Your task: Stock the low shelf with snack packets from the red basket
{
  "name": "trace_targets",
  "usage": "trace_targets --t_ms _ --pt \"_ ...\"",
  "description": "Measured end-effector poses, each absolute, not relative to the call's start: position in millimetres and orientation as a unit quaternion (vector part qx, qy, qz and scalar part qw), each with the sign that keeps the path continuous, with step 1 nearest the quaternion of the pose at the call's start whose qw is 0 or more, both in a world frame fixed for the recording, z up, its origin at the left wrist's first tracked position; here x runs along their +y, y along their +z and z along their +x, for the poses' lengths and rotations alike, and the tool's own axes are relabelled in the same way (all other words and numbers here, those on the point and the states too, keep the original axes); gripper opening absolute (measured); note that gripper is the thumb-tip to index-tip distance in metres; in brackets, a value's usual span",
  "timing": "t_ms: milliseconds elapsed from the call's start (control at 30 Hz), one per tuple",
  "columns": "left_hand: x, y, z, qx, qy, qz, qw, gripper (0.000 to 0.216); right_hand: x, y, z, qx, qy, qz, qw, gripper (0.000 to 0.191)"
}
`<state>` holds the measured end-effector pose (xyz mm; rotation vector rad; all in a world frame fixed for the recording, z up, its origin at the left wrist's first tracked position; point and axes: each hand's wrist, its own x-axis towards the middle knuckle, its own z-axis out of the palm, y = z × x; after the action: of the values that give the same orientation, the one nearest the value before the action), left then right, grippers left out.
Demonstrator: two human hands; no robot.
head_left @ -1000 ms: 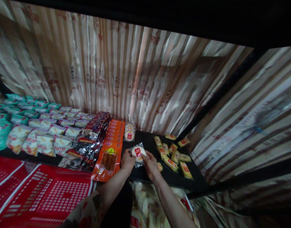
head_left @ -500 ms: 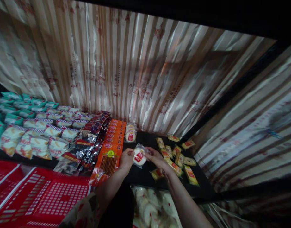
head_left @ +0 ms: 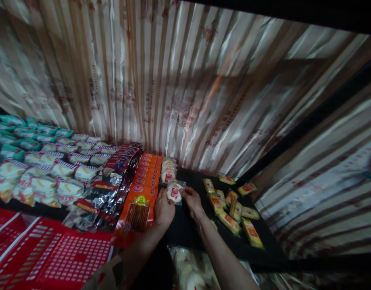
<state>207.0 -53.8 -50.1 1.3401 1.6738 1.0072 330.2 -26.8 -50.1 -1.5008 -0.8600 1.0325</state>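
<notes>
Between my hands is a round white cake in a clear wrapper with a red label (head_left: 174,192), resting on or just over the black shelf (head_left: 185,225). My left hand (head_left: 165,209) grips its left edge, fingers closed. My right hand (head_left: 192,200) pinches the wrapper's right edge. Right behind it lies a short overlapping row of the same wrapped cakes (head_left: 168,171). Along my left hand's outer side runs a row of orange snack packs (head_left: 143,183), the front one showing brown sticks through a window.
Small yellow packets (head_left: 230,221) lie scattered on the right. Dark red-black packs (head_left: 113,181), white bread bags (head_left: 70,187) and green bags (head_left: 11,151) fill the left. A red basket (head_left: 79,253) stands at front left; a bag of white rounds (head_left: 188,266) is below. Striped curtain (head_left: 161,80) hangs behind.
Both hands have moved the wrapped cake away from me, up to the front of the row of matching cakes. The view has shifted slightly, so the yellow packets appear farther right.
</notes>
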Motion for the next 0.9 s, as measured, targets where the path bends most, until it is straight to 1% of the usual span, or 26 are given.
trace_targets --t_ms 100,200,367,633,900 --pt "-57.8 -46.0 209.9 0.636 0.362 0.61 0.303 0.053 -13.4 -52.8 326.2 -0.37 0.42 -0.637 0.531 0.031" --pt "-57.4 -46.4 212.0 0.631 0.316 0.65 0.282 0.056 -1.7 -57.0 320.5 -0.385 0.406 -0.642 0.525 0.031" --pt "-49.3 -48.9 211.5 0.623 0.308 0.67 0.263 0.058 13.4 -62.4 315.5 -0.418 0.376 -0.652 0.509 0.029" --pt "-40.1 -52.0 208.8 0.628 0.284 0.673 0.267 0.05 24.8 -74.3 317.3 -0.457 0.311 -0.7 0.452 0.022" --pt "-41.9 -51.4 209.4 0.642 0.244 0.68 0.255 0.054 23.8 -73.6 312.1 -0.482 0.259 -0.74 0.392 0.021"
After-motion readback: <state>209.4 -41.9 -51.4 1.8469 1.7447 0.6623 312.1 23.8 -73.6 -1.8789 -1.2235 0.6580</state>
